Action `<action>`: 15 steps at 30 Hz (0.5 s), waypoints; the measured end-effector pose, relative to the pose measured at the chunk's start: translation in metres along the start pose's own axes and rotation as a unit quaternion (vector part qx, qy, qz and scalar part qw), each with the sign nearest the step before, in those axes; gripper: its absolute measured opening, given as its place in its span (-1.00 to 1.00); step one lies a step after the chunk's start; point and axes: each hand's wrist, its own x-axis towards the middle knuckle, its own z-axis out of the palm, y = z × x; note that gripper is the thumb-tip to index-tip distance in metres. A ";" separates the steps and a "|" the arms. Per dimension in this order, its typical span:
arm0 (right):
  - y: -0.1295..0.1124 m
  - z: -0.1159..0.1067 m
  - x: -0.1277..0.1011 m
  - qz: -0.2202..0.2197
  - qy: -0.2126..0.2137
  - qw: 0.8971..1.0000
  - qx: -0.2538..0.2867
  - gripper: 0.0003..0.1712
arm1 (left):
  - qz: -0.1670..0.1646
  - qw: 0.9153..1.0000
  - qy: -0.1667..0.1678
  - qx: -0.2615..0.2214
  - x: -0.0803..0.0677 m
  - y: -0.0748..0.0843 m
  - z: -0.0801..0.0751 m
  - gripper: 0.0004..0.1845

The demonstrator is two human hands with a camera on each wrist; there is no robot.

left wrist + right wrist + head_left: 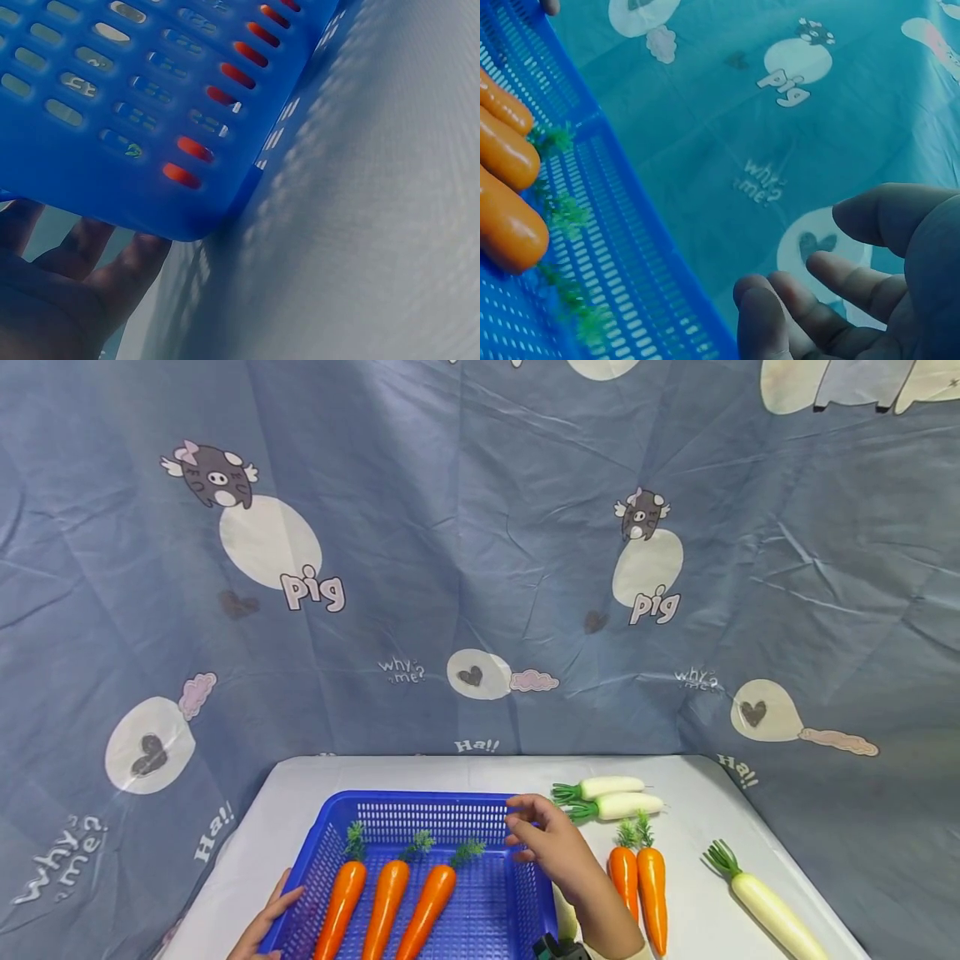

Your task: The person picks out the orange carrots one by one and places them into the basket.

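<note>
Blue mesh basket [450,814] holds three carrots [386,897].

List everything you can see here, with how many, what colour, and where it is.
basket: one, blue, perforated, on the table's left half.
carrots in basket: three, orange with green tops, side by side.
carrots on table: two, orange, right of the basket.
white radishes: three in plain view, white with green tops; two at the back right, one at far right.
table: one, white.
backdrop cloth: one, blue, pig print.
left hand: touches the basket's left wall.
right hand: open, at the basket's right rim.
</note>
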 end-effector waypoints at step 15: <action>0.011 -0.021 -0.007 0.039 0.053 0.998 -0.019 -0.46 | 0.011 1.000 -0.012 -0.026 -0.003 -0.003 -0.001 -0.41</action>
